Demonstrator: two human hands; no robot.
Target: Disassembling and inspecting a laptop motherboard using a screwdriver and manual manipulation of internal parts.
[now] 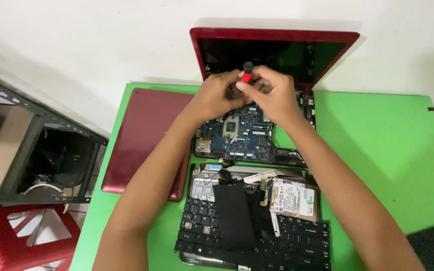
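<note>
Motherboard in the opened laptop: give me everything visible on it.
The motherboard is a blue circuit board, lying flat and exposed in the red laptop base on the green table. A square silvery chip sits near its middle, with small connectors around it. Both hands cover its far edge, the right hand gripping a red-handled screwdriver.

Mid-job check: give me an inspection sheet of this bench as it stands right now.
Surface: green table, against a white wall.
Job's things: blue motherboard exposed in the opened red laptop; red-handled screwdriver upright over it.
Clutter: red cover panel at left; loose black keyboard in front, hard drive lying on it.
Grippers: left hand and right hand both at the screwdriver.
Cables: nothing seen clearly.
Surroundings: metal rack and red stool at left.
</note>
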